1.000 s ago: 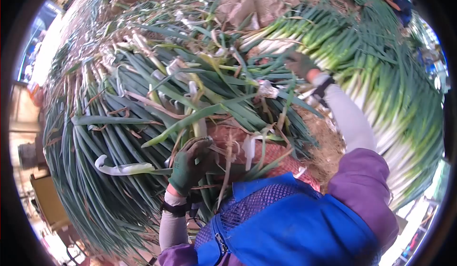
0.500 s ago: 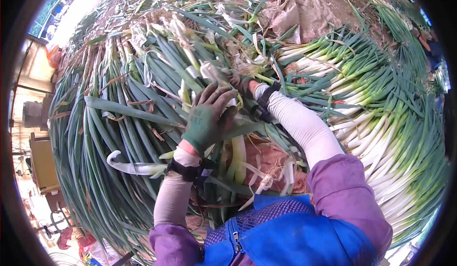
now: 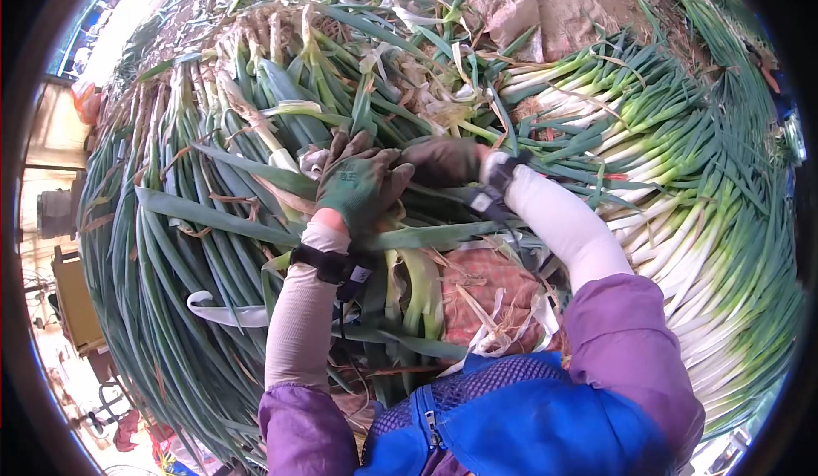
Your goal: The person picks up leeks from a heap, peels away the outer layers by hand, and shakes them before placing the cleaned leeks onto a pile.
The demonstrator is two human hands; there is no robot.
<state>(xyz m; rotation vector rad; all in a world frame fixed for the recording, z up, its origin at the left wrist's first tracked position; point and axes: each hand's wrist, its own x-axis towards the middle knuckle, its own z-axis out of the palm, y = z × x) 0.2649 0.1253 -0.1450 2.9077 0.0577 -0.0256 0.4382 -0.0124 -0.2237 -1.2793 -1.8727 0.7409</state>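
My left hand (image 3: pixel 356 182), in a green glove, presses down on a leek bundle (image 3: pixel 256 220) of long dark leaves lying across my lap. Its fingers curl over the stalks near the middle of the bundle. My right hand (image 3: pixel 443 161), in a dark glove, lies right beside it, fingertips touching the left glove and closed around the same stalks. Pale yellow-green stems (image 3: pixel 417 271) run from under both hands toward my body. White sleeves and black wrist straps cover both forearms.
A big heap of trimmed leeks (image 3: pixel 682 186) with white stems fans out on the right. Loose peeled skins and leaves (image 3: pixel 426 84) lie beyond my hands, with brown sacking (image 3: pixel 545 7) behind. An orange-red net bag (image 3: pixel 486 284) sits on my lap. Crates and equipment (image 3: pixel 72 297) stand at left.
My left hand went from my lap up onto the bundle. My right hand came back from the heap on the right and joined it; both now grip the stalks together.
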